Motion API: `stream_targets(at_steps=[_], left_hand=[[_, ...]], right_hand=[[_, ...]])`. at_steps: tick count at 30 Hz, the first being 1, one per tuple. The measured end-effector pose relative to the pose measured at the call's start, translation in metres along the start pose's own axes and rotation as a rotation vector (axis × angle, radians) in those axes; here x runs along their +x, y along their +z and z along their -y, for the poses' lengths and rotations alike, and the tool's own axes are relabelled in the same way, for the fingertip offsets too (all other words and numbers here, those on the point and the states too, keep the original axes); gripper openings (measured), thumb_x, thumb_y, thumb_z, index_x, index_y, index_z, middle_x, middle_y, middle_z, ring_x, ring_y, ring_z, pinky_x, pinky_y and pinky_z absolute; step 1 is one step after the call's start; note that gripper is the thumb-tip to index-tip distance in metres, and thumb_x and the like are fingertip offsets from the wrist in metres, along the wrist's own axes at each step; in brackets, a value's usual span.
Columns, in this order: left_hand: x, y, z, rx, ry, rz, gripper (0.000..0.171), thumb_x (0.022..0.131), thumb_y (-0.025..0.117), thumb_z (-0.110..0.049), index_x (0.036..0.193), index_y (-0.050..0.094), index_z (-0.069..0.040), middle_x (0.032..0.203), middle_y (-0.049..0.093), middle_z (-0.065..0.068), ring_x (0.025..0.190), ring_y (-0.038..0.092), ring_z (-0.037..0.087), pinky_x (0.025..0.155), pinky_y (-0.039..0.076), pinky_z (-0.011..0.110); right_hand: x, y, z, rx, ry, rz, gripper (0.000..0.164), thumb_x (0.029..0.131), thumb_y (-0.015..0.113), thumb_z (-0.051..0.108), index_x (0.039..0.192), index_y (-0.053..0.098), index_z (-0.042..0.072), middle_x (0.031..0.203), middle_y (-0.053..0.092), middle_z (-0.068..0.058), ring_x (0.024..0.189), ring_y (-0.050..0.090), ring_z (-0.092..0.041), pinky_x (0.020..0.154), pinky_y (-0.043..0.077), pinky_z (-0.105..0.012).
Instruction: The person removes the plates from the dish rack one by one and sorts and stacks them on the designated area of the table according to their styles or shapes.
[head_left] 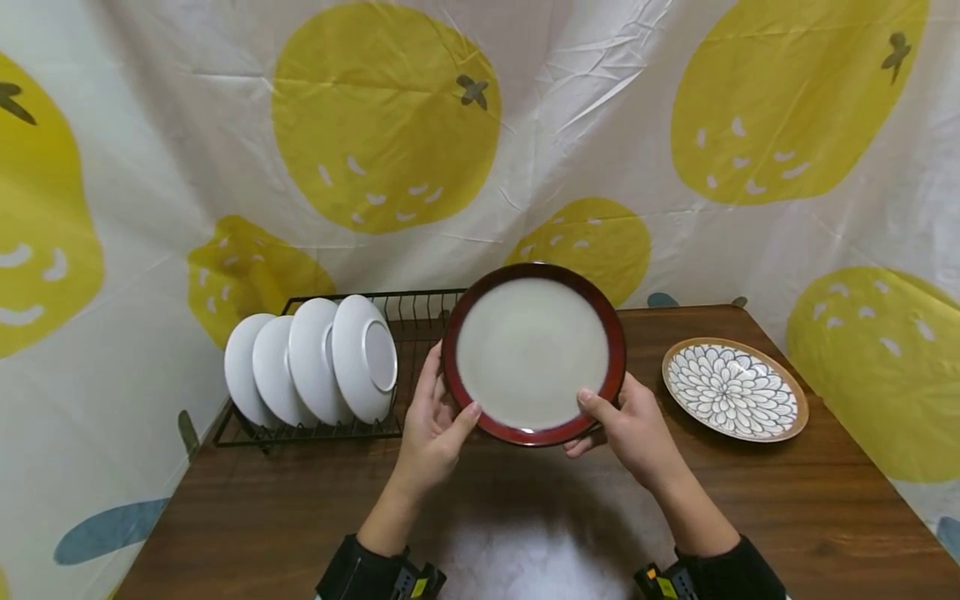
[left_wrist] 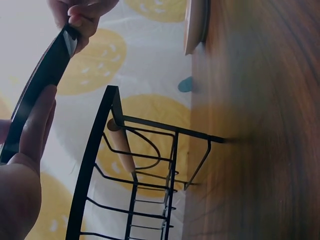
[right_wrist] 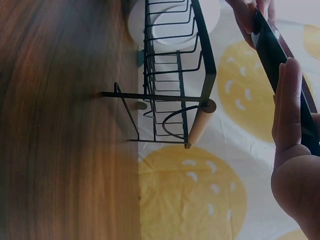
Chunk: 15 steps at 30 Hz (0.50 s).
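A round plate [head_left: 532, 354] with a pale centre and a dark red rim is held up above the table, its face tilted toward the head camera. My left hand [head_left: 435, 425] grips its left edge, thumb on the front rim and fingers behind. On the lower right edge, my right hand [head_left: 630, 425] holds it the same way. Both wrist views show the plate nearly edge-on, with its dark underside [left_wrist: 42, 82] against the fingers. Left of the hands stands a black wire dish rack [head_left: 420, 333], with several white plates [head_left: 363, 358] upright in its left part.
At the right, a plate with a petal pattern and brown rim [head_left: 735, 390] lies on the brown wooden table [head_left: 840, 500]. A wooden handle [right_wrist: 201, 122] sits on the rack's end. Behind everything hangs a white cloth with yellow fruit prints [head_left: 570, 125].
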<state>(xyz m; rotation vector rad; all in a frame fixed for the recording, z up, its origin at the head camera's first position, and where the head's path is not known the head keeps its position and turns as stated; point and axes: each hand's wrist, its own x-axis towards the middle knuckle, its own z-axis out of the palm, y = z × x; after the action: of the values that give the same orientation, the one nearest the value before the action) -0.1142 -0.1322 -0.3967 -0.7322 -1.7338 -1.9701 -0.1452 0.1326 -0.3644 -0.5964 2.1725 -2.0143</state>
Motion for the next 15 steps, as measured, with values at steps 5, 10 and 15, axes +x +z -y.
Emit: stream_targets(at_steps=[5,10,15], left_hand=[[-0.0026,0.0007,0.0016,0.019,0.003,-0.027,0.087,0.097,0.054,0.019,0.17,0.012,-0.003,0.17,0.028,0.03,0.123,0.065,0.011,0.082,0.065,0.023],[-0.0015,0.0012,0.0011,0.025,-0.001,-0.039,0.086,0.098,0.055,0.017,0.171,0.015,-0.006,0.17,0.031,0.028,0.119,0.068,0.013,0.077,0.066,0.024],[0.0004,0.0024,0.0014,0.028,0.02,-0.05,0.086,0.095,0.055,0.021,0.169,0.017,-0.001,0.171,0.029,0.029,0.134,0.06,0.012,0.096,0.063,0.03]], right_hand=[[0.0017,-0.0015,0.0015,0.003,0.012,0.03,0.046,0.112,0.055,0.019,0.145,0.041,-0.009,0.103,0.075,-0.032,0.065,0.078,-0.027,0.065,0.068,-0.046],[0.0019,-0.0027,0.0041,-0.001,0.026,0.029,0.046,0.111,0.056,0.018,0.146,0.041,-0.009,0.104,0.075,-0.031,0.066,0.078,-0.027,0.066,0.068,-0.046],[0.0013,-0.004,0.0044,0.005,0.036,0.034,0.045,0.111,0.056,0.018,0.145,0.042,-0.009,0.104,0.075,-0.03,0.066,0.078,-0.026,0.066,0.068,-0.046]])
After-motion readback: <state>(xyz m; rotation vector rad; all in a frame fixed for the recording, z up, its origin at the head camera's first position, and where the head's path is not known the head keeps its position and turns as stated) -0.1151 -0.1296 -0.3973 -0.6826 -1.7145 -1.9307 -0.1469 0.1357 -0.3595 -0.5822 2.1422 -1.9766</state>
